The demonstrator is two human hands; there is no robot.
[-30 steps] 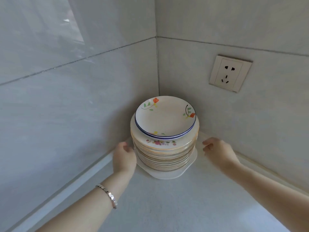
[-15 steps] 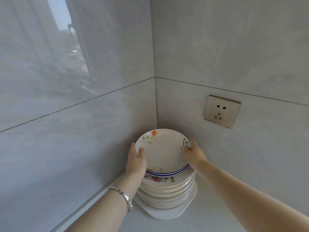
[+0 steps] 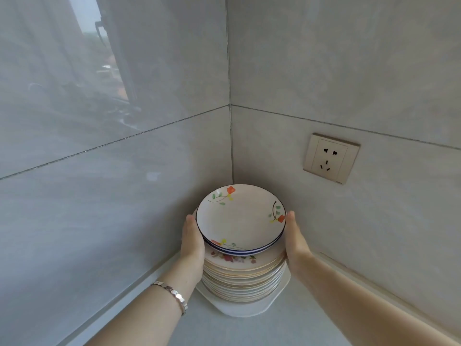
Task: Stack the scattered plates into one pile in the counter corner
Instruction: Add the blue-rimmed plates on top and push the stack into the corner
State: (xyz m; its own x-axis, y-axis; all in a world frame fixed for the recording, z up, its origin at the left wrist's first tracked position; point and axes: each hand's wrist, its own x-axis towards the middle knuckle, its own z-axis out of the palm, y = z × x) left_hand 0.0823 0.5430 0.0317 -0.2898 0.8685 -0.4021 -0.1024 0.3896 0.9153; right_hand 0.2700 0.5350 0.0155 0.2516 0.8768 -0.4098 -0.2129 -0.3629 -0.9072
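**Pile stands in the corner; hands square up the top**

The stacking looks almost done. One tall pile (image 3: 243, 278) of gold-rimmed plates stands on the table (image 3: 249, 332), tucked close into the corner where the two tiled walls meet. On top of it sit two small plates (image 3: 240, 218) with blue rims and painted flowers, nested one in the other. No loose plate shows anywhere on the visible part of the table; whether any lie outside the view I cannot tell.

The left hand (image 3: 192, 237), with a bracelet (image 3: 172, 293) at its wrist, lies flat against the left side of the small plates and the upper pile, fingers straight. The right hand (image 3: 295, 239) does the same on the right side. Neither curls round anything; both press the rims from outside. I judge that this is a last nudge to centre the top.

A white platter (image 3: 252, 309) with rounded corners lies at the bottom and carries the whole pile. The topmost small plate holds nothing. A wall socket (image 3: 330, 158) sits on the right wall, well apart from the pile.
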